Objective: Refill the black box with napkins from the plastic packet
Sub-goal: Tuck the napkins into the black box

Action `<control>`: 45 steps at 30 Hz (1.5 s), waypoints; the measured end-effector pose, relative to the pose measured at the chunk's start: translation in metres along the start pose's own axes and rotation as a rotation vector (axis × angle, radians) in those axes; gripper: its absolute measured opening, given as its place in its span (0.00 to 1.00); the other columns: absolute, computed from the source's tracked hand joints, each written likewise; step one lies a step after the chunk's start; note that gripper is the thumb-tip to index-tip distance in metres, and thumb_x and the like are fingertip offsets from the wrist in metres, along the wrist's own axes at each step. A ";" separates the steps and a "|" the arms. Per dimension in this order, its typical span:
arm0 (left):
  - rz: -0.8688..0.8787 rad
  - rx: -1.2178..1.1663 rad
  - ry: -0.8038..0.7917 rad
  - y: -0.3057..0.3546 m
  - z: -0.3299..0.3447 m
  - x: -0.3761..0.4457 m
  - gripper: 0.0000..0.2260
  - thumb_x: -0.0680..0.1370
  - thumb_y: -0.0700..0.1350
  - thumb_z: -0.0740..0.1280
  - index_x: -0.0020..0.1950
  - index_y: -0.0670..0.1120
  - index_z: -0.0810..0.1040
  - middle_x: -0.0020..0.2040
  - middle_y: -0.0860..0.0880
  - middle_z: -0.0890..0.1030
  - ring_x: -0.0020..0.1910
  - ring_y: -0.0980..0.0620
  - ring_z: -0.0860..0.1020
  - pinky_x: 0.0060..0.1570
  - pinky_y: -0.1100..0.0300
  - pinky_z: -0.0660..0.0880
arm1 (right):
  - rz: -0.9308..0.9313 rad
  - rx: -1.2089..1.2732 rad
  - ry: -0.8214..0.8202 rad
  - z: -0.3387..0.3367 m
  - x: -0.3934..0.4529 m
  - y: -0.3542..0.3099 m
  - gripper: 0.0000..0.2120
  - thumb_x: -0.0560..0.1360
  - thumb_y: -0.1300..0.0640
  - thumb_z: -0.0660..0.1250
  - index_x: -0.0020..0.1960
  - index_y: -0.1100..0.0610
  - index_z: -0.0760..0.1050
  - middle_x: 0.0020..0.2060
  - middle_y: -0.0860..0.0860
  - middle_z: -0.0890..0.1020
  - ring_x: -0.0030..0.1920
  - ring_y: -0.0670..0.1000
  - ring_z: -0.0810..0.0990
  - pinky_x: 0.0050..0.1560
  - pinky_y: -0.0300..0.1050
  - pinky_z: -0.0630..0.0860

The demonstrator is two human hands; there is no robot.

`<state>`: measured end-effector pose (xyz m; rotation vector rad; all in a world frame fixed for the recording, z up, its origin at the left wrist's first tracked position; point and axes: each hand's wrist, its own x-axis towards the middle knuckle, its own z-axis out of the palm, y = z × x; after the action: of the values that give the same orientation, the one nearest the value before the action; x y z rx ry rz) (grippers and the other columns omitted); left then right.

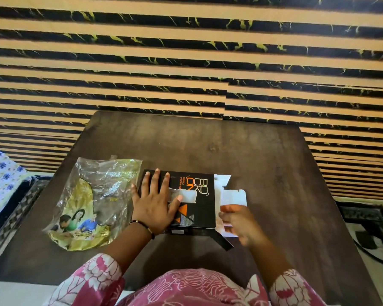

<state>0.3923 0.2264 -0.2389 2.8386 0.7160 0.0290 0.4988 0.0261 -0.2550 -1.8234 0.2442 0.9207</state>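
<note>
From the head view, the black box (192, 199) lies flat on the dark wooden surface (208, 142), directly under the left hand (155, 204). Its top is matte black with orange and white lettering, orange triangles and a dotted grey patch near the edge closest to the person. A torn oval slot in the lid shows white napkin (186, 195) beneath, and the thumb of the left hand rests on that opening. The left hand is spread wide, palm down, fingers flat across the left half of the lid, pressing rather than gripping. A dark bracelet (143, 225) circles its wrist.

At the box's right end the white inner flaps (233, 195) stand open, and the right hand (239, 221) is at them; it is blurred, its fingers curled against the white card, but whether it is pinching a flap or napkins cannot be told. A black flap (224, 241) juts out just below that hand.

The plastic packet (93, 202) lies crumpled just left of the left hand, clear film with a gold printed panel showing people at a table; it looks flattened.

Both sleeves (93, 281) are pink with a white floral print. Beyond the hands the surface is bare up to a wall (186, 62) of horizontal tan and black marbled stripes. Far left of the hands is a blue-flowered white cloth (0, 173).
</note>
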 end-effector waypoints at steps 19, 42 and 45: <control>0.060 -0.055 0.045 -0.006 0.000 0.000 0.33 0.72 0.62 0.43 0.73 0.49 0.57 0.76 0.43 0.58 0.75 0.41 0.52 0.71 0.38 0.50 | -0.070 0.157 -0.280 -0.011 -0.023 0.011 0.11 0.78 0.56 0.59 0.58 0.56 0.76 0.50 0.51 0.83 0.49 0.51 0.82 0.44 0.40 0.76; 0.510 -0.083 -0.093 0.079 0.014 0.009 0.39 0.67 0.57 0.57 0.75 0.47 0.47 0.78 0.47 0.48 0.76 0.47 0.43 0.70 0.45 0.34 | -0.479 -0.304 0.341 -0.008 -0.006 0.000 0.23 0.74 0.64 0.64 0.68 0.53 0.67 0.66 0.51 0.73 0.53 0.46 0.74 0.53 0.38 0.70; 0.504 -0.043 -0.103 0.079 0.012 0.010 0.39 0.69 0.57 0.56 0.75 0.47 0.45 0.78 0.47 0.45 0.76 0.48 0.41 0.69 0.46 0.32 | -0.518 -0.338 0.279 -0.005 -0.003 -0.021 0.27 0.76 0.66 0.59 0.73 0.51 0.61 0.70 0.50 0.68 0.60 0.49 0.73 0.59 0.41 0.69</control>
<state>0.4387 0.1603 -0.2343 2.8730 -0.0307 -0.0231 0.5109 0.0308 -0.2375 -2.1812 -0.2231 0.3562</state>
